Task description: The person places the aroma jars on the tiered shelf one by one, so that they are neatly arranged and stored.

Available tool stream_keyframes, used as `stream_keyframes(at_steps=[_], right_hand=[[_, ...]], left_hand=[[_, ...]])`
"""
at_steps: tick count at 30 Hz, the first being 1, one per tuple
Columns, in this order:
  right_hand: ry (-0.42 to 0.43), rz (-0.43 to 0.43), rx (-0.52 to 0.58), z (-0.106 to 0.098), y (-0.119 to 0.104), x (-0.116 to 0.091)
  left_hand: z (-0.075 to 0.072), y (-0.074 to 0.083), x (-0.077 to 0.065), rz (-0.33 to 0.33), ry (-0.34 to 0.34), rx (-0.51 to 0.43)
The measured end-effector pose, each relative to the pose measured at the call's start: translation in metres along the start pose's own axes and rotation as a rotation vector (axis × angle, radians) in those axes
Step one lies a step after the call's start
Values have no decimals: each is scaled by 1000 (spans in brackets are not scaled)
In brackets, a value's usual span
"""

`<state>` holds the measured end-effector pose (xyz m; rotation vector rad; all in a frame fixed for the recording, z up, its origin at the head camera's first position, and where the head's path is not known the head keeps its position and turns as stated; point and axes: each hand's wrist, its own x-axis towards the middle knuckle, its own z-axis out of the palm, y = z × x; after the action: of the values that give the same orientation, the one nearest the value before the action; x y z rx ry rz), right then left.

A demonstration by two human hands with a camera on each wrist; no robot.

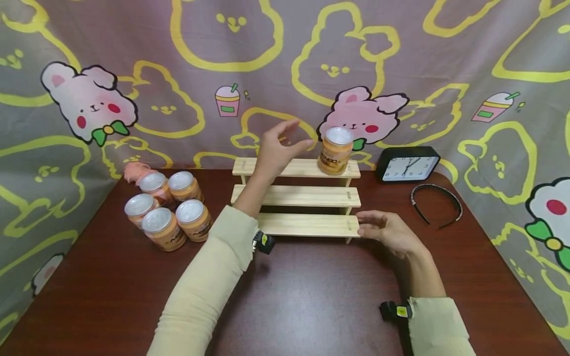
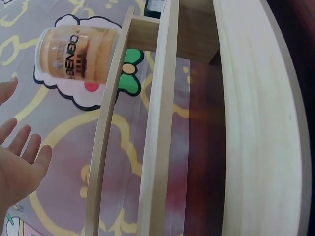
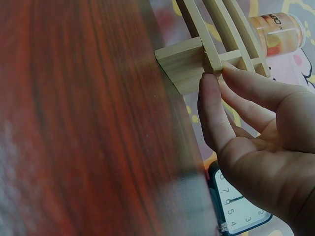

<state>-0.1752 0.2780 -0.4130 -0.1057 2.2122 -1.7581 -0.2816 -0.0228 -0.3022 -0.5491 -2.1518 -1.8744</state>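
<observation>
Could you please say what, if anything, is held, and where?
The right hand pinches the wooden rack by its lowest shelf's right end; the left hand holds nothing.

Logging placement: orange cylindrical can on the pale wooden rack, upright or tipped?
Upright: the orange can shows its round silvery lid facing up, base on the top wooden tier.

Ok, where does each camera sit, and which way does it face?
Head: worn on the head, facing forward and down at the wooden stand; left hand, right hand and sleeves show.
Left wrist: on that wrist, facing along the stand towards the can atop it; part of the left hand shows.
Right wrist: on that wrist, facing the stand's end, which the right hand pinches.
Shared: head and right wrist both see the stand, can and clock.
</observation>
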Motion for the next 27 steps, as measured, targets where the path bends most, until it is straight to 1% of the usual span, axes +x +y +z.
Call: stream_keyframes(at_steps=[10, 13, 18, 24, 27], right_hand=[[2, 1, 6, 0, 0, 0], [-2, -2, 0, 0, 0, 0], [13, 5, -22, -1, 0, 0], [-5, -5, 16, 0, 1, 0], [-9, -4, 30, 1, 1, 0]], left_hand=[[-27, -5, -12, -75, 39, -26], [-36, -6, -15, -71, 53, -34], [-51, -7, -21, -62, 74, -11], [-69, -7, -27, -32, 123, 26], [-78, -5, -29, -33, 138, 32]])
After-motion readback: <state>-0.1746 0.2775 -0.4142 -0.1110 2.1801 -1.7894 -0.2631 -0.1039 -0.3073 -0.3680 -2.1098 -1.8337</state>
